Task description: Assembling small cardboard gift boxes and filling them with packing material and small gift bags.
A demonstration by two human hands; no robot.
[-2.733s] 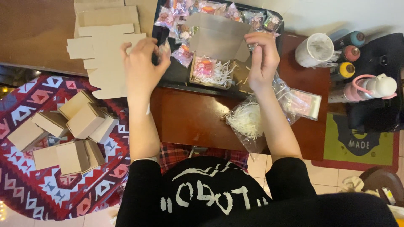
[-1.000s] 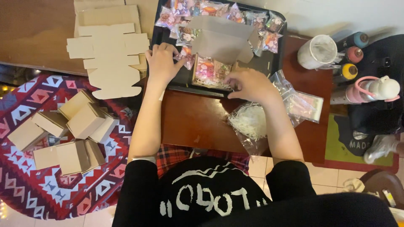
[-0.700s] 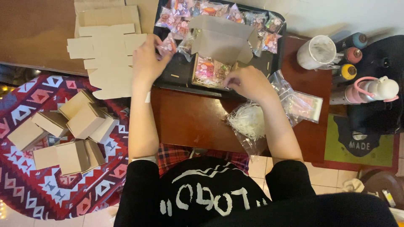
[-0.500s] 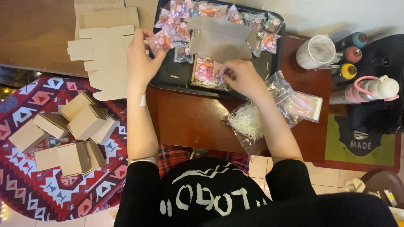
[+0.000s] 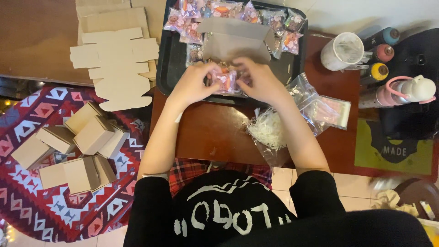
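Both my hands meet over the near edge of a black tray [image 5: 170, 73]. My left hand [image 5: 194, 84] and my right hand [image 5: 260, 80] pinch a small clear packet with pink and orange contents [image 5: 225, 81] between them. Just behind the hands stands an open brown cardboard box [image 5: 235, 39] with its flaps up, on the tray. Several small wrapped packets [image 5: 183, 23] lie along the tray's far side.
A bag of white shredded paper [image 5: 267, 130] and clear bags [image 5: 327, 110] lie on the red-brown table at right. Flat box blanks [image 5: 116, 59] lie to the left, folded boxes [image 5: 87, 137] on the patterned rug. A cup [image 5: 343, 50] and bottles [image 5: 402, 91] stand at right.
My left hand has come back from the far left packets to the tray's near edge. My right hand moved up to meet it, and both now hold one small packet.
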